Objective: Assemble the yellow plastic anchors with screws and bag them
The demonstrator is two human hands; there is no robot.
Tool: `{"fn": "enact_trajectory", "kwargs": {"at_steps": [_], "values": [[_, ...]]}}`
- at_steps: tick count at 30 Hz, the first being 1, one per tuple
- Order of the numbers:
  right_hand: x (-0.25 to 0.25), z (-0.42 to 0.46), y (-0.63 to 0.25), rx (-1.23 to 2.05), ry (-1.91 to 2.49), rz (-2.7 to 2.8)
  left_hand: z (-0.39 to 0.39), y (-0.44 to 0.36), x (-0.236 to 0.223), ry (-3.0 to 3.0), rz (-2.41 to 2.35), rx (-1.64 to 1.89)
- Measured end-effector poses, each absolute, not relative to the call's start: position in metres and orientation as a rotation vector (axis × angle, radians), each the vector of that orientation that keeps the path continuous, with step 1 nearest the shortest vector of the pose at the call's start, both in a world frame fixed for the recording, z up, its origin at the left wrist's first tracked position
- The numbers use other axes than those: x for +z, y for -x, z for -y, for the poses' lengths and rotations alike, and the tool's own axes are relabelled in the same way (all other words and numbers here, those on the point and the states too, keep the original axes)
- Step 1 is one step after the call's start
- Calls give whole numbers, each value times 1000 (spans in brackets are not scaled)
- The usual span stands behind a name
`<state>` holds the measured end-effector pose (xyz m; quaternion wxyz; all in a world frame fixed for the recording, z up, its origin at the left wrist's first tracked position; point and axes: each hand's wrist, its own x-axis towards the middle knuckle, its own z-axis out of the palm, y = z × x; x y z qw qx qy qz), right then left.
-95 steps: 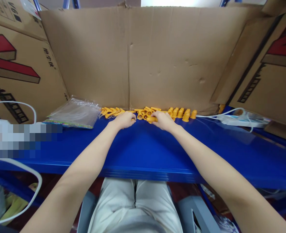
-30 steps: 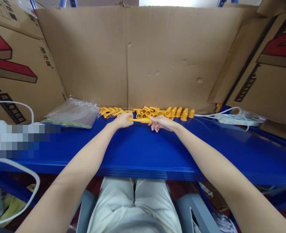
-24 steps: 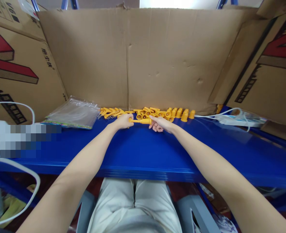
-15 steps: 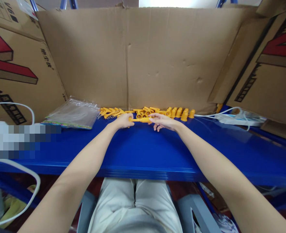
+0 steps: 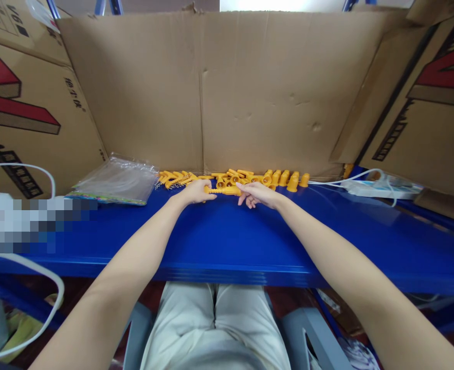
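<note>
A slim yellow plastic piece with a ribbed stem is held level between my hands, just above the blue shelf top. My left hand is closed round its left end. At the right end, my right hand pinches it by thumb and fingers, with the other fingers curled loosely below. Behind them lie several yellow cup-shaped parts in a row at the right. Further left, yellow bent pieces with small metal chains lie close together. The held piece's ends are partly hidden by my fingers.
A stack of clear plastic bags lies at the left. Cardboard stands upright behind the blue shelf, with printed boxes at both sides. A white power strip and cable sit at the right, white cables at the left.
My right hand's fingers have shifted slightly and curled more at the right end of the yellow piece. My left hand keeps its hold almost unmoved.
</note>
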<state>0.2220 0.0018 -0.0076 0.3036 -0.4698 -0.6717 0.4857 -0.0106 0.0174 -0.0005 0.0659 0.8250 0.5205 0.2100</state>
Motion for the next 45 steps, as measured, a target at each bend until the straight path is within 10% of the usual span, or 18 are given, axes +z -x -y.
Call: {"fn": "enact_trajectory", "kwargs": {"at_steps": [20, 45], "values": [[-7, 10, -199, -627, 1048, 2473, -17, 9, -2, -2390, -1522, 690], [-16, -3, -203, 1258, 1020, 1741, -7, 2, 3, -2655, -1570, 760]]}}
